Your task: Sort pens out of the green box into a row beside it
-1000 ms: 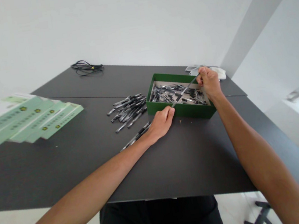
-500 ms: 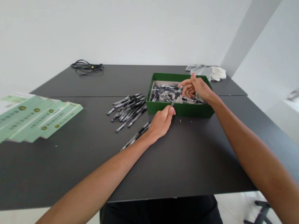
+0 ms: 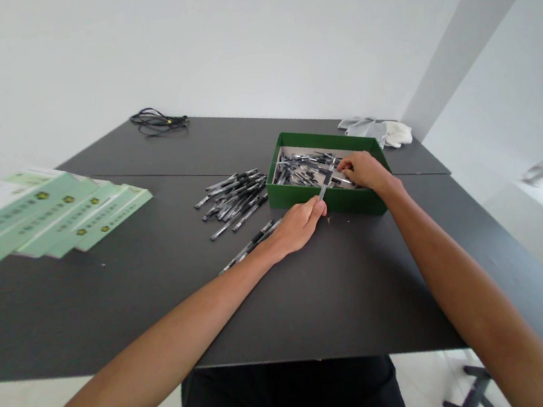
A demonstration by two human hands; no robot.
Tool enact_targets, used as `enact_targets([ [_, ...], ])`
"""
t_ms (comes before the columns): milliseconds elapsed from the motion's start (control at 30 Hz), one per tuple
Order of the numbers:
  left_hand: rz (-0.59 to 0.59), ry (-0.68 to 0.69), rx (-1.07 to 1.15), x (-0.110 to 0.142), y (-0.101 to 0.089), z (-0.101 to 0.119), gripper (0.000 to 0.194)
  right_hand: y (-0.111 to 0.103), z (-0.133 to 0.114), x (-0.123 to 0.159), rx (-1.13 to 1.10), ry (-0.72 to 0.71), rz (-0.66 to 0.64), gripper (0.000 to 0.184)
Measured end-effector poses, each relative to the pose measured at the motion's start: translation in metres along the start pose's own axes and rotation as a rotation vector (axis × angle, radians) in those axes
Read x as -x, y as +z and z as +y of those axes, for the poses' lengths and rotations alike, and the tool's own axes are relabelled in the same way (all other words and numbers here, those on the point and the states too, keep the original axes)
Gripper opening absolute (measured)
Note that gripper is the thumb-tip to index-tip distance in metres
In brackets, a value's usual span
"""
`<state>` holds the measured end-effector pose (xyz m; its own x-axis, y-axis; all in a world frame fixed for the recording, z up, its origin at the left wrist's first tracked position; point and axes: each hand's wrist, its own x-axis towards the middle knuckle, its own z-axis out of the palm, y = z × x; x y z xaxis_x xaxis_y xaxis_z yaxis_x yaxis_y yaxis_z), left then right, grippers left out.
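Note:
My left hand [image 3: 303, 226] is closed around the lower end of a clear pen with a black grip [image 3: 327, 181], just in front of the green box [image 3: 295, 196]. The pen slants up and away over the box's near wall. Inside the box lie many loose pen parts [image 3: 297, 169], clear and black. My right hand [image 3: 364, 169] reaches over the right part of the box, its fingers curled and pressed together. What they hold, if anything, is too small to make out. Left of the box lies a pile of pens [image 3: 236, 198]. More pens [image 3: 251, 244] lie partly hidden beside my left wrist.
Green booklets [image 3: 57, 210] are fanned out on the left of the dark table [image 3: 160, 273]. A coiled black cable [image 3: 157, 121] lies at the back left edge. White gloves [image 3: 396, 133] rest behind the box on the right, near the wall.
My right hand has come down into the box, its fingers going from raised and spread to curled together. My left hand has shifted slightly right, and more of its pen shows.

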<state>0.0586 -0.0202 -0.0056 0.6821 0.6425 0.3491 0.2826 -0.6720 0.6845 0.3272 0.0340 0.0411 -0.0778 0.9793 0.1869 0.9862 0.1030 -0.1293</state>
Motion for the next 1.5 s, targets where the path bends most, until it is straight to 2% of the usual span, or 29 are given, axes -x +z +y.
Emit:
enact_targets([
  [67,-0.026,0.019,0.002,0.000,0.001,0.000,0.058,0.000,0.000,0.000,0.028,-0.004,-0.036,0.034],
  [233,-0.063,0.043,-0.017,-0.001,0.002,-0.001,0.053,0.002,-0.002,0.000,0.099,0.041,-0.218,0.037],
  [400,-0.075,0.065,-0.046,-0.002,0.002,-0.003,0.046,0.002,-0.007,-0.001,0.078,0.081,-0.228,0.032],
  [500,-0.085,0.059,-0.062,-0.002,0.002,-0.004,0.041,0.002,-0.008,-0.004,0.051,0.002,-0.154,0.035],
  [567,-0.083,0.047,-0.059,-0.001,0.002,-0.004,0.040,0.001,-0.008,-0.006,0.031,-0.121,-0.123,0.041],
  [667,-0.078,0.040,-0.053,-0.001,0.002,-0.004,0.040,0.000,-0.009,-0.009,0.018,-0.280,-0.185,0.040],
  [733,-0.071,0.032,-0.060,-0.001,0.003,-0.003,0.038,0.000,-0.010,-0.009,0.025,-0.296,-0.232,0.038],
  [933,-0.057,0.026,-0.062,0.000,0.002,-0.002,0.032,-0.001,-0.012,-0.006,0.063,-0.140,-0.275,0.031],
  [1167,-0.045,0.090,-0.003,-0.001,0.005,-0.007,0.017,-0.002,-0.019,0.000,0.137,0.029,-0.184,0.019],
  [1500,-0.125,0.049,-0.011,-0.005,0.008,-0.015,0.028,-0.015,-0.026,0.011,0.177,0.116,-0.182,0.022],
])
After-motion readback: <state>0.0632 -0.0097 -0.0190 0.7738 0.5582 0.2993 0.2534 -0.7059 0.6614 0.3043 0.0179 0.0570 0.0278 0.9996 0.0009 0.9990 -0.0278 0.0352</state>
